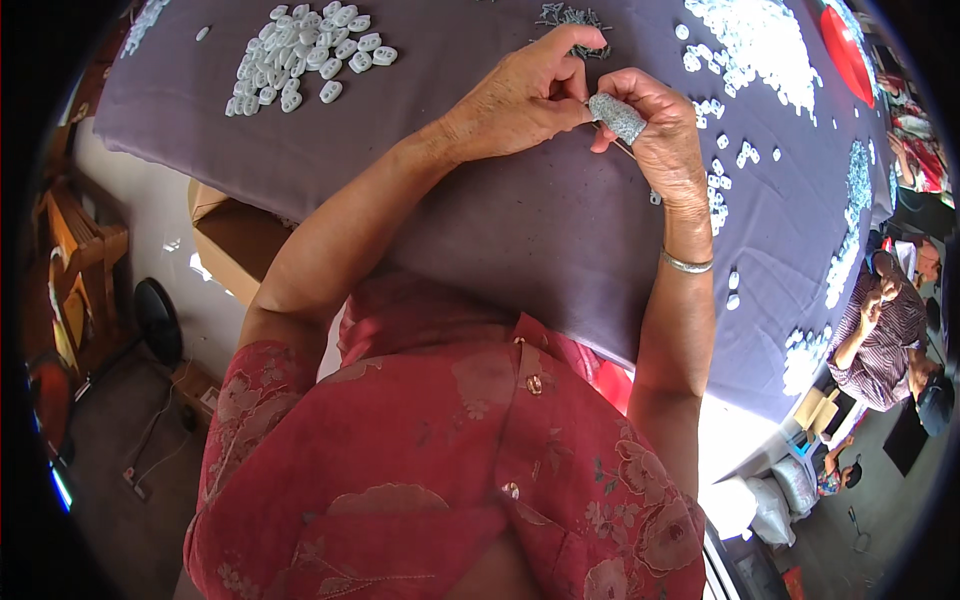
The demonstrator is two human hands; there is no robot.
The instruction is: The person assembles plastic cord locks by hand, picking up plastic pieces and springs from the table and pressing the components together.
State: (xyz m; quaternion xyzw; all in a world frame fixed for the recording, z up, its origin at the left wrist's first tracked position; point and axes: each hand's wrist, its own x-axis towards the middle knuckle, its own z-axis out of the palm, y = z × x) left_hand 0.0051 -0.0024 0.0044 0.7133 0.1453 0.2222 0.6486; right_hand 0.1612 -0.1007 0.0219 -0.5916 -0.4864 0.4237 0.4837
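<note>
Above the table's near part, my left hand (525,98) and my right hand (665,135) meet fingertip to fingertip. The left thumb and a finger are pinched together on something too small to make out, while its index finger curls above. A grey speckled cover (618,117) wraps one digit of my right hand. The right fingers are closed around a thin rod (622,147), partly hidden by the hand. Just beyond the hands lies a heap of small dark screws (572,18). Left of them is a pile of small white oval plastic pieces (300,50) with holes.
A dark cloth (500,220) covers the table. More white pieces (755,50) spread over its right side, near a red basin (848,58). A cardboard box (235,240) stands below the left edge. Another person (880,335) sits at the far right.
</note>
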